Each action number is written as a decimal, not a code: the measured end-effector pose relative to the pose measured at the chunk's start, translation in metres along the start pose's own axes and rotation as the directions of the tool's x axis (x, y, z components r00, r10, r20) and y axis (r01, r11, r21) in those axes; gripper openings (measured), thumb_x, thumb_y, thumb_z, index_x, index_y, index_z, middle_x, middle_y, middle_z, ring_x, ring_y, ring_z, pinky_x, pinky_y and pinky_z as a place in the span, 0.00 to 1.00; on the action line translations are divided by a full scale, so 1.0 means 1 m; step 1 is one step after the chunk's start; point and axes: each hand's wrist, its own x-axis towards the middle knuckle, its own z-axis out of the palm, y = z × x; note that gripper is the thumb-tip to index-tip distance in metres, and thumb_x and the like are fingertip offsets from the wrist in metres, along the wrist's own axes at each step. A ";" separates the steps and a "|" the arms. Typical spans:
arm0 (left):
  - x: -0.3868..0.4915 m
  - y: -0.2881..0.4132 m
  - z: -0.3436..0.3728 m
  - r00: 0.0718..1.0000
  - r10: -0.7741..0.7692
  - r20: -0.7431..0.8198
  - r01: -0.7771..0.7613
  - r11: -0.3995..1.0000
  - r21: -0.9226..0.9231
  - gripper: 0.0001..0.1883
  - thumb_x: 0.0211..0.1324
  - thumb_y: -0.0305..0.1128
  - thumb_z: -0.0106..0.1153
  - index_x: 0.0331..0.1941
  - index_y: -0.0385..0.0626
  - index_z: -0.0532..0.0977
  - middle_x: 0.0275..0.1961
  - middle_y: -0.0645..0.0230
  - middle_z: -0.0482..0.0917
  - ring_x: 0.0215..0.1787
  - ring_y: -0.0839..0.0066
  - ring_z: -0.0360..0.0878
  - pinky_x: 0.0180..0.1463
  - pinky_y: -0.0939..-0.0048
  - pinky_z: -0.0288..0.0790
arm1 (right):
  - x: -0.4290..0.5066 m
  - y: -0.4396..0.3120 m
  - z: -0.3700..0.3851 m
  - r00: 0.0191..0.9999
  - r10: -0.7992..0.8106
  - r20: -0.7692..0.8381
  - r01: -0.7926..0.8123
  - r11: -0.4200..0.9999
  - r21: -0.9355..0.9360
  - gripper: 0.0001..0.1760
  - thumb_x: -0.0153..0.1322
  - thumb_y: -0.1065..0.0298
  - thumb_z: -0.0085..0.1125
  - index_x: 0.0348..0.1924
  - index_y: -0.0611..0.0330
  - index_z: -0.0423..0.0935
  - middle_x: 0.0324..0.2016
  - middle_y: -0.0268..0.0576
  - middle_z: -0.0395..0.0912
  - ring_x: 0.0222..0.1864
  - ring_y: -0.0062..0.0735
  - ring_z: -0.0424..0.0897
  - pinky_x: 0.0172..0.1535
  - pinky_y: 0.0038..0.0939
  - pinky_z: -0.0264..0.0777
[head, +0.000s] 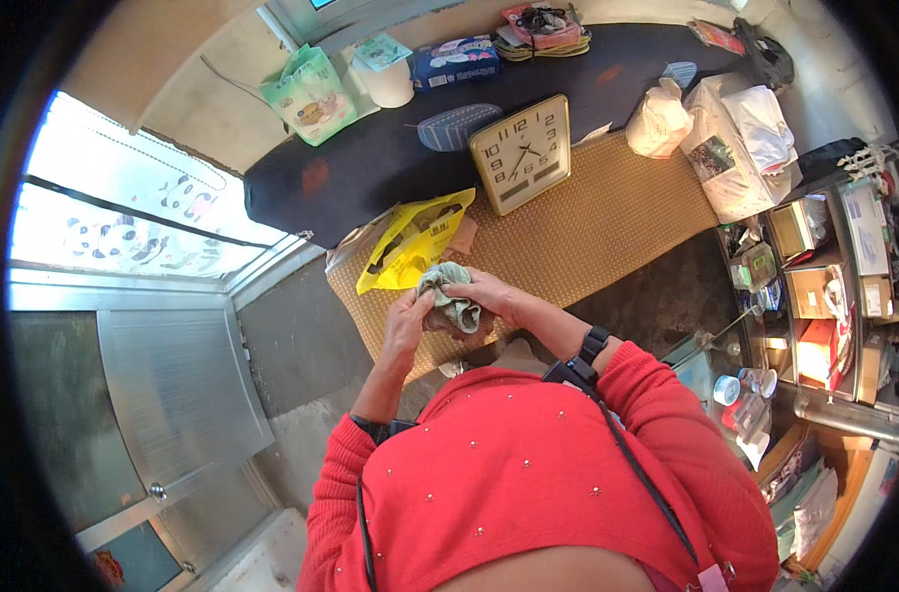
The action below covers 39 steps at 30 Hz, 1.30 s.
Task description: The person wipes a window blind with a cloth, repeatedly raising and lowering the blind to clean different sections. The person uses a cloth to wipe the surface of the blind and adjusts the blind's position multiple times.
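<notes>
My left hand (407, 320) and my right hand (488, 293) both grip a crumpled pale green cloth (448, 285), one at each side, close in front of my chest. Below the cloth is something brownish that I cannot make out. Just beyond the hands a yellow plastic bag (412, 248) with dark printing rests on the tan woven mat (597, 214). A square wall clock (522, 157) with a gold-coloured frame leans tilted at the back of the mat, behind and to the right of the bag.
On the dark cover (375, 163) behind stand a green package (310, 96), a white roll (384, 78) and a blue package (455, 62). A white bag (660, 122) and a carton (738, 148) sit at the right, above crowded shelves (815, 296). A metal-framed door (183, 385) is at the left.
</notes>
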 end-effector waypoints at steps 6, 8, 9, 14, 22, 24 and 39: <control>-0.004 -0.013 0.013 0.987 -0.056 -0.151 0.057 0.998 0.004 0.11 0.64 0.39 0.51 0.36 0.43 0.76 0.29 0.75 0.76 0.30 0.86 0.72 0.34 0.81 0.69 | -0.018 0.018 -0.028 0.981 0.123 0.150 -0.159 0.953 0.256 0.23 0.68 0.62 0.55 0.57 0.54 0.68 0.47 0.35 0.75 0.46 0.23 0.74 0.49 0.25 0.70; -0.006 -0.016 0.015 0.988 0.011 -0.154 0.003 0.996 0.090 0.11 0.62 0.38 0.53 0.35 0.42 0.76 0.29 0.76 0.75 0.29 0.85 0.71 0.33 0.81 0.68 | -0.022 0.021 -0.034 0.981 0.145 0.129 -0.174 0.949 0.262 0.24 0.68 0.62 0.57 0.57 0.54 0.68 0.47 0.35 0.76 0.45 0.23 0.76 0.47 0.25 0.71; -0.007 -0.016 0.016 0.985 0.016 -0.169 0.007 0.991 0.132 0.10 0.62 0.38 0.53 0.35 0.42 0.76 0.29 0.76 0.74 0.29 0.85 0.71 0.33 0.81 0.68 | -0.025 0.022 -0.036 0.983 0.132 0.132 -0.165 0.943 0.288 0.24 0.68 0.62 0.57 0.57 0.54 0.68 0.47 0.35 0.76 0.45 0.23 0.76 0.47 0.25 0.72; -0.009 -0.009 0.014 0.990 0.041 -0.132 -0.054 0.994 -0.094 0.07 0.58 0.32 0.56 0.38 0.42 0.75 0.33 0.73 0.78 0.31 0.84 0.74 0.36 0.82 0.69 | -0.030 0.016 -0.030 0.994 0.010 0.113 -0.061 0.885 0.461 0.28 0.68 0.64 0.56 0.60 0.56 0.63 0.49 0.38 0.74 0.46 0.27 0.77 0.46 0.29 0.75; -0.031 0.005 -0.046 0.995 0.046 0.087 -0.002 0.895 -0.446 0.06 0.60 0.33 0.55 0.38 0.45 0.74 0.34 0.74 0.78 0.34 0.82 0.76 0.39 0.78 0.71 | -0.018 0.018 0.036 0.988 -0.032 0.154 -0.080 0.744 0.664 0.28 0.71 0.55 0.50 0.60 0.61 0.62 0.53 0.46 0.72 0.52 0.37 0.75 0.56 0.38 0.69; -0.044 0.007 -0.081 0.984 0.033 0.172 0.047 0.896 -0.442 0.06 0.61 0.34 0.55 0.37 0.46 0.73 0.34 0.74 0.78 0.34 0.82 0.76 0.40 0.77 0.72 | -0.009 0.026 0.069 0.975 -0.110 0.191 -0.058 0.706 0.706 0.29 0.72 0.50 0.47 0.59 0.60 0.64 0.54 0.47 0.72 0.53 0.38 0.74 0.57 0.40 0.68; -0.103 0.039 -0.232 0.809 -0.073 0.584 0.100 0.995 -0.015 0.07 0.57 0.33 0.60 0.36 0.45 0.76 0.26 0.81 0.74 0.23 0.90 0.68 0.24 0.86 0.62 | 0.067 0.091 0.224 0.981 0.143 -0.129 0.022 0.582 0.813 0.18 0.70 0.57 0.42 0.44 0.59 0.74 0.41 0.42 0.79 0.41 0.38 0.79 0.48 0.39 0.73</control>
